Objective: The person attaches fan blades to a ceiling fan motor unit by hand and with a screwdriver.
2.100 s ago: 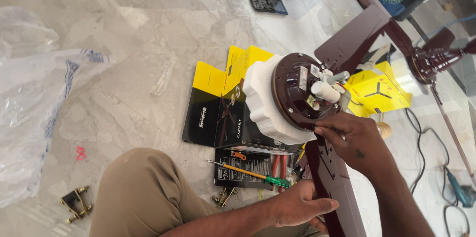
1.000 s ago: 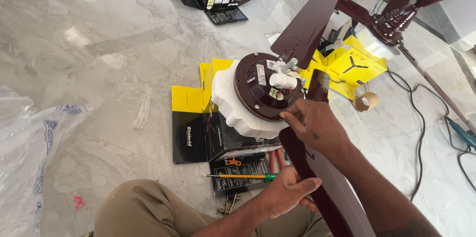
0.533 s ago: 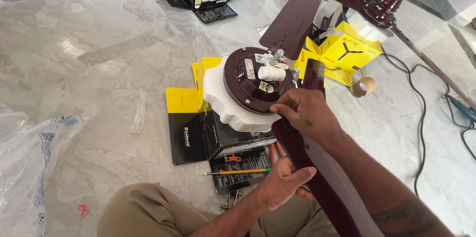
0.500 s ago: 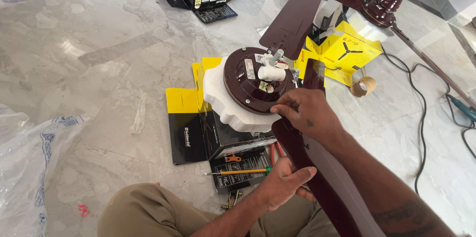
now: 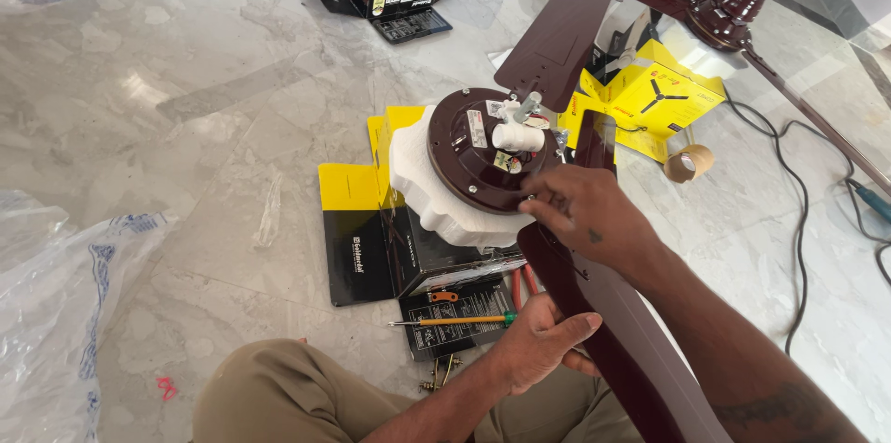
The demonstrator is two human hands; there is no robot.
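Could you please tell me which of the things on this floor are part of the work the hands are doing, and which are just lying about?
In hand:
- right hand at the fan motor
- left hand gripping the near fan blade
- far fan blade

Lying about:
- screwdriver
- tape roll
- yellow box
- plastic bag
- second fan

A grey-veined marble floor (image 5: 167, 81) carries everything. Directly on it lie crumpled clear plastic wrap (image 5: 56, 313), opened black-and-yellow cartons (image 5: 357, 239), a yellow fan carton (image 5: 654, 95), a tape roll (image 5: 690, 163), a black cable (image 5: 798, 220) and small brass fittings (image 5: 436, 376).
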